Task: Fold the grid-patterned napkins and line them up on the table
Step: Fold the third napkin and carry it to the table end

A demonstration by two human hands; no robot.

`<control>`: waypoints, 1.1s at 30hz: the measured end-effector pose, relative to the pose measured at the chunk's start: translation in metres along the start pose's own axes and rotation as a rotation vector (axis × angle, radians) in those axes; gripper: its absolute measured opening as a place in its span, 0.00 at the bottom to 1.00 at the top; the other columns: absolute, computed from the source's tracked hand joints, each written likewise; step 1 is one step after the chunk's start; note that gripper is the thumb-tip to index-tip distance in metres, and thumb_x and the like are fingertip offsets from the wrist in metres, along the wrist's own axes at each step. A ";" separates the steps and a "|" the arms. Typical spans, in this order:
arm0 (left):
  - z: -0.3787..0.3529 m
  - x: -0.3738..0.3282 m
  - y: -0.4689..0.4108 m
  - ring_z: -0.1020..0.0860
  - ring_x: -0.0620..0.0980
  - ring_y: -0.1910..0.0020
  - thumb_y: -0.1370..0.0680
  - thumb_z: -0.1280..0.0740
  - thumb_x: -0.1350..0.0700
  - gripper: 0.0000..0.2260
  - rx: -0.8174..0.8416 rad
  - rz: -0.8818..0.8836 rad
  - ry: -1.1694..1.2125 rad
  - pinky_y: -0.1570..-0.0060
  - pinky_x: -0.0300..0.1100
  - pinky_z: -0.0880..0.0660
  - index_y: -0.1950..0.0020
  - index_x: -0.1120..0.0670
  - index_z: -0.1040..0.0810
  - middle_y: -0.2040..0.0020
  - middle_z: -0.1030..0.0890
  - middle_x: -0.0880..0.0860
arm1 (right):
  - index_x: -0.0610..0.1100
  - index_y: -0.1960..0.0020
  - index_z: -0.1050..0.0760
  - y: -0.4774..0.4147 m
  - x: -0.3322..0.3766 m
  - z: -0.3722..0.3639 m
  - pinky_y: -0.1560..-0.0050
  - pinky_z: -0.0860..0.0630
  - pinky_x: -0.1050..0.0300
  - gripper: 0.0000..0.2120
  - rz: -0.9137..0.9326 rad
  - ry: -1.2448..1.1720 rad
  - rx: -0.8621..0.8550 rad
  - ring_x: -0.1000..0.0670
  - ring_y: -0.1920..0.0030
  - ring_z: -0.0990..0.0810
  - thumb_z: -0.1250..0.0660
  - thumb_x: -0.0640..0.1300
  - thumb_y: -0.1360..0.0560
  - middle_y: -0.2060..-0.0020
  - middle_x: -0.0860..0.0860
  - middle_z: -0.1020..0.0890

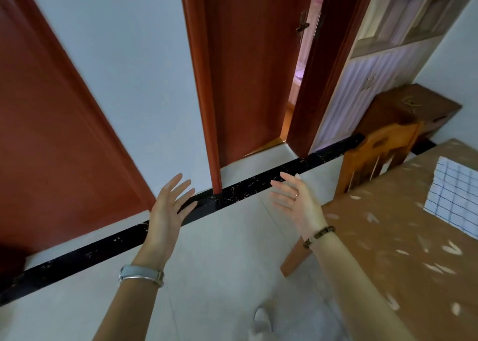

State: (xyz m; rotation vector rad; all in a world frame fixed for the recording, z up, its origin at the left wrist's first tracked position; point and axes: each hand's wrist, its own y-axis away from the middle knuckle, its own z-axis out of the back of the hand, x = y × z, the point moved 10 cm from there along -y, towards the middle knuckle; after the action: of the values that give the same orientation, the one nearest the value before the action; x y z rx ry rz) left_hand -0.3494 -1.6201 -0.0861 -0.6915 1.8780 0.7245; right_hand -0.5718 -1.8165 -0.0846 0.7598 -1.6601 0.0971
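hovering left hand [168, 207] and right hand [297, 203], both splayed, empty; grid-patterned napkin [455, 193] on table [382, 239]

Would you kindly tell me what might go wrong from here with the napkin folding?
The left hand and right hand are open over the floor, off the table. The grid napkin lies partly out of frame, so a reach now might be misjudged. The chair stands close to the table's corner and might get knocked.

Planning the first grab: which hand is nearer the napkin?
The right hand, with the bead bracelet; the watch-wearing left hand is farther from the napkin.
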 end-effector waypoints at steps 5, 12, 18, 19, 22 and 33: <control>-0.014 0.003 -0.052 0.23 0.52 0.35 0.16 0.46 0.46 0.19 0.030 0.017 -0.008 0.34 0.53 0.28 0.29 0.50 0.27 0.34 0.21 0.52 | 0.46 0.33 0.28 -0.043 0.010 0.001 0.48 0.21 0.53 0.20 0.006 -0.011 -0.043 0.46 0.46 0.18 0.47 0.54 0.18 0.42 0.46 0.19; -0.053 0.011 -0.143 0.23 0.52 0.34 0.16 0.47 0.45 0.19 0.058 0.060 -0.002 0.31 0.56 0.31 0.30 0.50 0.26 0.34 0.21 0.52 | 0.46 0.35 0.26 -0.126 0.042 0.011 0.48 0.21 0.51 0.19 0.036 -0.018 -0.123 0.44 0.46 0.17 0.46 0.55 0.18 0.44 0.45 0.18; -0.099 -0.003 -0.224 0.24 0.51 0.33 0.17 0.46 0.44 0.20 0.128 0.043 -0.016 0.31 0.56 0.31 0.30 0.50 0.26 0.34 0.21 0.52 | 0.45 0.35 0.26 -0.193 0.073 0.018 0.54 0.21 0.54 0.20 0.028 -0.049 -0.166 0.44 0.46 0.18 0.46 0.55 0.18 0.43 0.45 0.18; -0.107 -0.005 -0.235 0.24 0.51 0.33 0.18 0.46 0.44 0.21 0.143 0.040 -0.019 0.31 0.56 0.31 0.30 0.50 0.26 0.34 0.21 0.52 | 0.45 0.35 0.26 -0.202 0.079 0.021 0.54 0.20 0.54 0.20 0.036 -0.055 -0.177 0.44 0.46 0.18 0.46 0.54 0.18 0.43 0.45 0.18; -0.134 -0.010 -0.267 0.25 0.51 0.33 0.16 0.48 0.45 0.20 0.184 0.041 -0.039 0.31 0.56 0.31 0.30 0.51 0.27 0.34 0.21 0.52 | 0.44 0.35 0.26 -0.225 0.101 0.031 0.50 0.19 0.51 0.20 0.069 -0.078 -0.211 0.44 0.47 0.17 0.45 0.54 0.18 0.44 0.44 0.18; -0.247 0.006 -0.375 0.25 0.49 0.32 0.15 0.50 0.44 0.21 0.370 0.088 -0.091 0.31 0.54 0.31 0.28 0.51 0.29 0.33 0.22 0.51 | 0.44 0.34 0.27 -0.292 0.146 0.092 0.46 0.21 0.47 0.22 0.129 -0.141 -0.359 0.44 0.45 0.18 0.48 0.55 0.18 0.44 0.45 0.18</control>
State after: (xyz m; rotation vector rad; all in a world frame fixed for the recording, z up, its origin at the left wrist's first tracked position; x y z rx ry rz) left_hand -0.2218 -2.0507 -0.0735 -0.3364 1.8983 0.4361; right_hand -0.5022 -2.1484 -0.0751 0.3945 -1.7953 -0.1642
